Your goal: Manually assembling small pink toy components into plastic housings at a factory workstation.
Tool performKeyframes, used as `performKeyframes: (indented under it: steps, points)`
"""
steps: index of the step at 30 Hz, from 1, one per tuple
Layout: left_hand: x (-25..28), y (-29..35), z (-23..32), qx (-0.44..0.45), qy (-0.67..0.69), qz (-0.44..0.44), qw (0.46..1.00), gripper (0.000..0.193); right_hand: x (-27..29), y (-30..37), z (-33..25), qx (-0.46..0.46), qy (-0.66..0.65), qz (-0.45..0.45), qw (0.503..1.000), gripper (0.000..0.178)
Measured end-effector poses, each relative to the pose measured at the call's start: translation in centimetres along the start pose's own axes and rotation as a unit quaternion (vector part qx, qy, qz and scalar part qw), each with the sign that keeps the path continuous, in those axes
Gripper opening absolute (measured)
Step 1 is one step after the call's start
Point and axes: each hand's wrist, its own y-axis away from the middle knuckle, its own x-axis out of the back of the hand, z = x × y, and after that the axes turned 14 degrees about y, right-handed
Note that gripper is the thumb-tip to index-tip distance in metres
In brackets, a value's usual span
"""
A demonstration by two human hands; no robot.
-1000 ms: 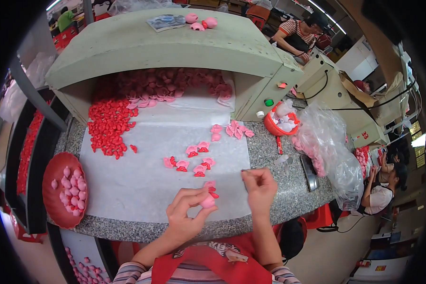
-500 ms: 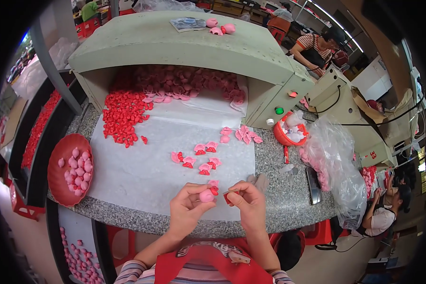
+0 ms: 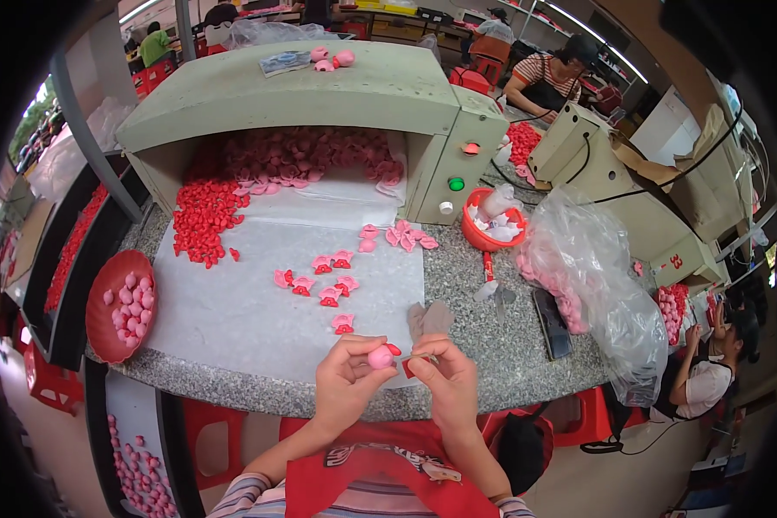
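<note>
Above the table's front edge, my left hand (image 3: 344,382) pinches a round pink plastic part (image 3: 380,357) between thumb and fingers. A small red piece (image 3: 394,350) sticks out from the top of it. Close beside it on the right, my right hand (image 3: 449,380) is closed on a small dark red flat piece (image 3: 408,369), whose kind I cannot make out. Just beyond my hands, several pink-and-red parts (image 3: 330,296) lie on the white sheet (image 3: 233,319).
A box-shaped pale green machine (image 3: 285,95) opens toward me, with heaped pink parts (image 3: 319,155) inside and red pieces (image 3: 205,224) at its left. A red bowl (image 3: 104,332) of pink balls stands left. Rightward are a grey cloth (image 3: 430,319), orange basket (image 3: 475,231), phone (image 3: 551,324) and plastic bag (image 3: 591,259).
The view has swung so that the table's things sit farther left. My hands have come slightly nearer each other, each keeping hold of its piece.
</note>
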Motion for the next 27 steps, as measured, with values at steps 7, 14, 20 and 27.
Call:
performKeyframes:
  steps: [7,14,20,27]
  points:
    - [-1.9,1.0,-0.6,-0.081,-0.135,-0.023,0.987,0.033,1.5,1.4,-0.1,-0.003,-0.011,0.009,1.000,0.011]
    - [-1.2,-1.1,-0.6,-0.112,-0.180,-0.004,0.977,0.033,0.1,-0.6,0.7,0.011,0.036,-0.025,0.999,0.011]
    - [-3.1,-3.3,-1.7,-0.157,-0.313,-0.018,0.936,0.031,1.3,-2.5,1.4,0.094,0.209,0.057,0.972,0.010]
    - [2.1,-4.0,-6.1,-0.046,-0.449,0.027,0.892,0.033,1.0,-4.7,6.6,0.023,0.129,0.083,0.988,0.014]
